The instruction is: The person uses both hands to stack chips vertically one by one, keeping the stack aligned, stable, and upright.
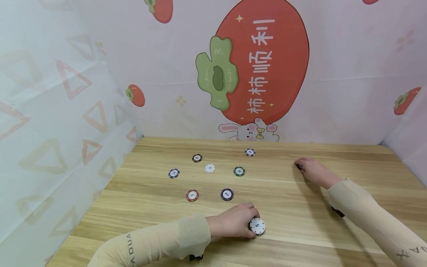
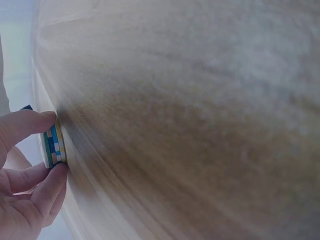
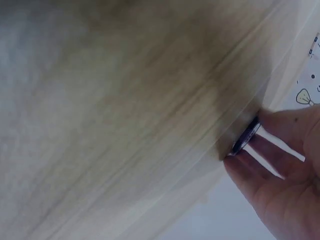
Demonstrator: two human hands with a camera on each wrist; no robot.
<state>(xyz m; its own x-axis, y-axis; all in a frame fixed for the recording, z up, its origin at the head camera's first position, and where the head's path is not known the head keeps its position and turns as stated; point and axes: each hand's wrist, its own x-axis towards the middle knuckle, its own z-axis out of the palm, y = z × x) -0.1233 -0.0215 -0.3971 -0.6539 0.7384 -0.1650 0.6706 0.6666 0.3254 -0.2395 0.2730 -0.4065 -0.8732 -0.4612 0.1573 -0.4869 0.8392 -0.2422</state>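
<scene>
My left hand (image 1: 236, 221) grips a short stack of poker chips (image 1: 258, 226) near the front middle of the table, a white chip marked 5 on top. The left wrist view shows thumb and fingers around the edge of the stack (image 2: 55, 145), with green, blue and yellow layers. Farther back on the right, my right hand (image 1: 316, 172) pinches a dark poker chip (image 1: 299, 167). In the right wrist view this chip (image 3: 246, 136) looks dark blue with a pale face and sits between thumb and fingertips, close to the wood; whether it touches is unclear.
Several single chips lie apart on the table (image 1: 140, 207), left of centre: a red one (image 1: 192, 195), a purple one (image 1: 227, 194), a green one (image 1: 239, 171), a white one (image 1: 210, 168) and a black one (image 1: 197, 158) among them. A printed cloth (image 1: 347, 111) hangs behind.
</scene>
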